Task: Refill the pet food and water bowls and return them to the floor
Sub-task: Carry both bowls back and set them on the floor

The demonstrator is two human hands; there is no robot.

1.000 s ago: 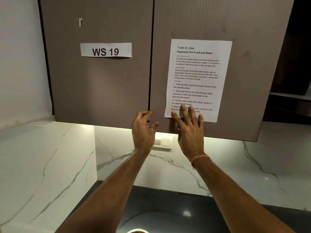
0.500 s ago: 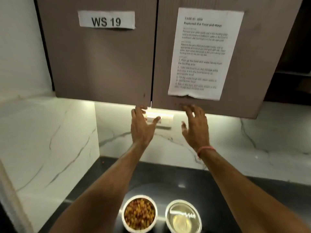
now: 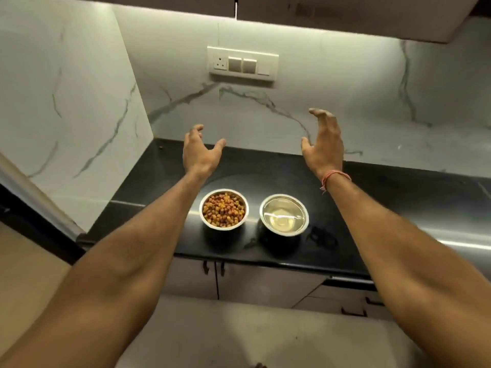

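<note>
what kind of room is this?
Most likely a home kitchen. A black countertop runs below a white marble-look backsplash with a switch-and-socket plate, and cabinet doors sit under the counter. A bowl of pet food and a bowl of water stand on it.

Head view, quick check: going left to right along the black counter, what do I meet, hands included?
Left hand → food bowl → water bowl → right hand. Both hands hover above the counter, holding nothing.
</note>
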